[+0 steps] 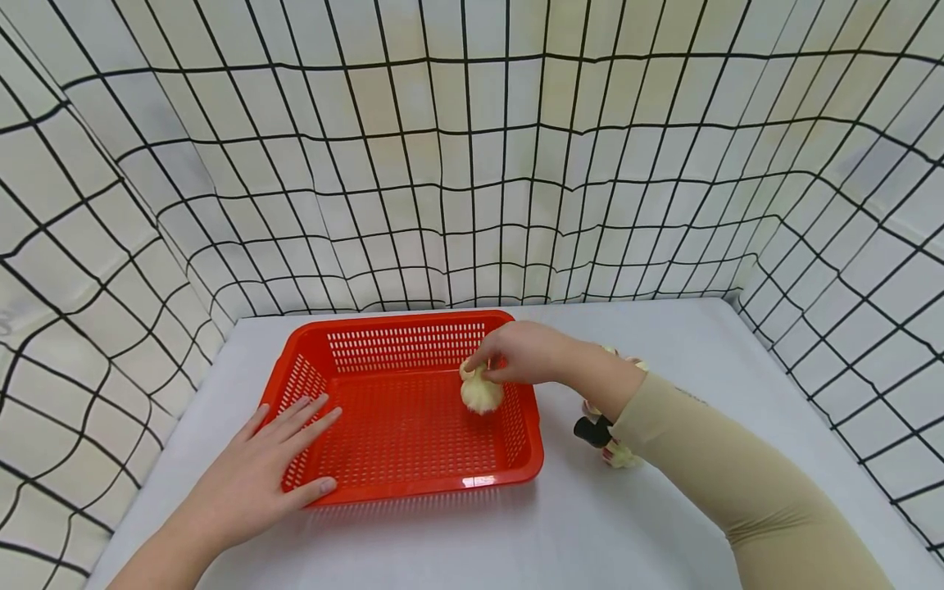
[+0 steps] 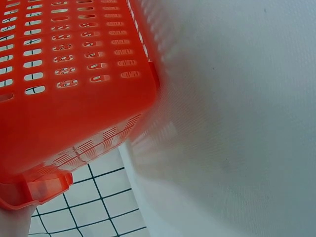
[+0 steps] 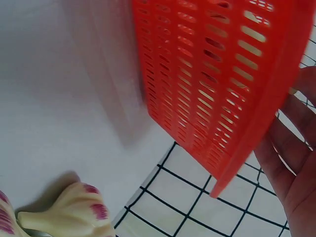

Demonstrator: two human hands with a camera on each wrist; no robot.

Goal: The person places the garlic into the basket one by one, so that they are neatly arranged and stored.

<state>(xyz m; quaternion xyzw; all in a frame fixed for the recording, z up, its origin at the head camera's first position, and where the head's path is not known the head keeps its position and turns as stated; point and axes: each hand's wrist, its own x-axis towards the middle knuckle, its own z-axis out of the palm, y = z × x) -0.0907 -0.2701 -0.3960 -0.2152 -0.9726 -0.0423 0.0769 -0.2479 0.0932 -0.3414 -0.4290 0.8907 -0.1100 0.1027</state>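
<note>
My right hand (image 1: 527, 351) pinches a pale garlic bulb (image 1: 483, 395) by its top, inside the right end of a red plastic basket (image 1: 413, 489). In the right wrist view the basket's slotted wall (image 3: 197, 89) hides most of this bulb, and the right hand (image 3: 296, 158) reaches over the rim. Spread flat with fingers straight, my left hand (image 1: 258, 471) rests on the basket's left rim. Only a sliver of the left hand (image 2: 15, 222) shows in the left wrist view, beside the basket's outer wall (image 2: 74, 106).
More garlic bulbs, one purple-streaked (image 3: 74, 210), lie on the white table (image 1: 472, 541) right of the basket, partly hidden by my right forearm. A black object (image 1: 590, 430) lies among them. Black netting (image 1: 472, 188) over white cloth encloses the back and sides.
</note>
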